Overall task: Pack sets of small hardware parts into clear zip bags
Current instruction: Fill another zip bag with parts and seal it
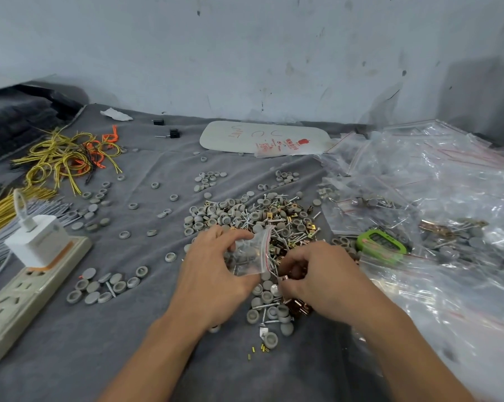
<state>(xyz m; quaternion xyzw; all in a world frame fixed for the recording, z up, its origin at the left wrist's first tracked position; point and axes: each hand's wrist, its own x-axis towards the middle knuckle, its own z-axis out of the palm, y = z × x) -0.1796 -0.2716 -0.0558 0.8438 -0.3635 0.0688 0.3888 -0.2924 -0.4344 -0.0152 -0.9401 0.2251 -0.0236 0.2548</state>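
Observation:
My left hand (213,268) holds a small clear zip bag (250,253) with a red seal strip, its mouth turned to the right; grey caps and screws show inside it. Just right of the bag's mouth, my right hand (314,274) has its fingers curled and pinches small metal parts at the fingertips. Both hands hover over a heap of grey round caps, silver screws and brass clips (259,216) on the grey cloth (129,343). More copper-coloured clips (298,307) lie under my right hand.
A pile of clear zip bags (436,198), some filled, covers the right side, with a green device (381,242) at its edge. A power strip with a white charger (33,271) lies at the left. Yellow and orange wire ties (68,155) sit far left. A white bag pack (265,137) lies by the wall.

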